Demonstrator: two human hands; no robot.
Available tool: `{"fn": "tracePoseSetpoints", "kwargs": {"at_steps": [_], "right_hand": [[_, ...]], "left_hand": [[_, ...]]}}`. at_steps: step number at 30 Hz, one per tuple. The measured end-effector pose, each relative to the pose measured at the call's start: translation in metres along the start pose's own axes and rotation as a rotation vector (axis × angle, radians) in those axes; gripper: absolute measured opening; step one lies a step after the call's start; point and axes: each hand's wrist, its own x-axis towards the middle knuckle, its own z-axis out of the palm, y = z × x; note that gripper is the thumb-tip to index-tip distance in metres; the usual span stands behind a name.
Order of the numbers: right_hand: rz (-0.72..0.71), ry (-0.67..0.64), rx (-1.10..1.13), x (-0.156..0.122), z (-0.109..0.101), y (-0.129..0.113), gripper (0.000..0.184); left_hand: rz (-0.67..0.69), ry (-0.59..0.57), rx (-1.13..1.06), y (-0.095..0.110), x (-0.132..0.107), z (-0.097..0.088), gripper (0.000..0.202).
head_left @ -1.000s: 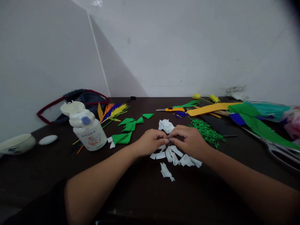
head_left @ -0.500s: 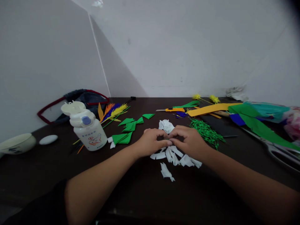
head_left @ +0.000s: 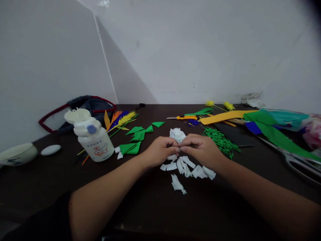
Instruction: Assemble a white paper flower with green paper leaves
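Observation:
My left hand (head_left: pixel 160 151) and my right hand (head_left: pixel 199 149) meet fingertip to fingertip over the middle of the dark table (head_left: pixel 140 207). Both are closed in a pinch on something small that I cannot make out. Just below them lie several white paper scraps (head_left: pixel 187 166), and one more white scrap (head_left: pixel 177 184) sits nearer to me. A crumpled white paper piece (head_left: pixel 177 134) lies just behind the fingers. Green folded paper pieces (head_left: pixel 135 139) are to the left of my left hand.
A white glue bottle (head_left: pixel 91 137) with its cap flipped open stands at the left, with a bowl (head_left: pixel 16 154) and a white oval object (head_left: pixel 50 149) beyond. Green paper slivers (head_left: pixel 222 140), a yellow utility knife (head_left: pixel 184 117), coloured paper strips (head_left: pixel 273 125) and large scissors (head_left: pixel 298 160) fill the right.
My hands stayed together at the same spot; the fingers shifted slightly, working the small thing between them. Nothing else moved.

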Motion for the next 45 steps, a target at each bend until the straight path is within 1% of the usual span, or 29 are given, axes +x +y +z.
{"fn": "tracePoseSetpoints", "kwargs": {"at_steps": [4,7,12,14,16,20,25,29,32,34,36,38,40,41,43,45], "right_hand": [[0.111,0.032,0.007,0.000,0.000,0.000,0.007],[0.190,0.031,0.014,0.000,0.000,0.000,0.007],[0.218,-0.001,0.095,0.000,0.001,0.001,0.008],[0.224,-0.002,0.099,0.000,0.002,0.001,0.008],[0.231,0.011,0.056,0.000,0.004,0.000,0.008],[0.211,0.057,-0.105,0.000,0.006,-0.002,0.008],[0.061,0.113,-0.275,-0.001,0.007,-0.001,0.013],[-0.040,0.130,-0.350,-0.002,0.007,-0.001,0.019],[-0.053,0.151,-0.357,-0.002,0.006,-0.001,0.024],[-0.032,0.168,-0.325,-0.002,0.005,-0.002,0.027],[0.011,0.146,-0.214,-0.001,0.004,-0.002,0.025],[0.061,0.065,0.004,-0.001,0.003,0.000,0.015],[0.074,-0.014,0.223,0.000,0.004,0.003,0.017],[0.065,-0.025,0.297,0.000,0.005,0.005,0.018],[0.038,0.013,0.356,0.000,0.006,0.008,0.013],[0.038,0.060,0.349,0.000,0.007,0.009,0.007]], "left_hand": [[0.009,0.050,0.074,0.002,-0.001,0.001,0.014],[0.036,0.119,0.197,0.004,0.000,0.002,0.010],[0.102,0.241,0.465,0.006,0.000,0.004,0.014],[0.110,0.267,0.528,0.007,-0.001,0.005,0.014],[0.119,0.277,0.564,0.007,-0.002,0.007,0.014],[0.120,0.283,0.582,0.007,-0.003,0.008,0.014],[0.126,0.257,0.585,0.009,-0.002,0.010,0.014],[0.111,0.233,0.556,0.011,-0.003,0.011,0.013],[0.108,0.217,0.508,0.012,-0.003,0.011,0.013],[0.087,0.199,0.426,0.012,-0.002,0.011,0.014],[0.039,0.162,0.274,0.012,-0.003,0.011,0.016],[0.000,0.128,0.089,0.011,-0.003,0.010,0.019],[-0.011,0.114,-0.054,0.011,-0.004,0.010,0.021],[-0.014,0.110,-0.097,0.011,-0.004,0.010,0.021],[-0.022,0.091,-0.148,0.011,-0.005,0.011,0.021],[-0.034,0.053,-0.176,0.012,-0.005,0.011,0.021]]}}
